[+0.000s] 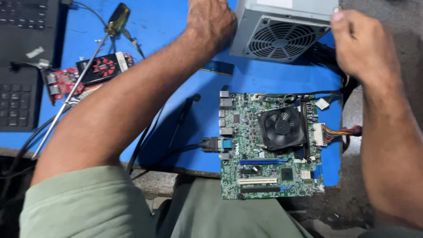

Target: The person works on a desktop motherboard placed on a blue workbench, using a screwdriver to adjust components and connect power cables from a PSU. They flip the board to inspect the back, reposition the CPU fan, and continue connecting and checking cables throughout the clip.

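Both hands clasp a boxy grey metal power supply (282,28).
Left hand (210,20) grips its left edge, right hand (359,44) its right corner; below it lies a green, bristly motherboard (269,147).

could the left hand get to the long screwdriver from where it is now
Probably yes. The left hand rests on the grey power supply, and the long screwdriver lies in the open on the blue mat beside it, across the red graphics card. Nothing covers its handle.
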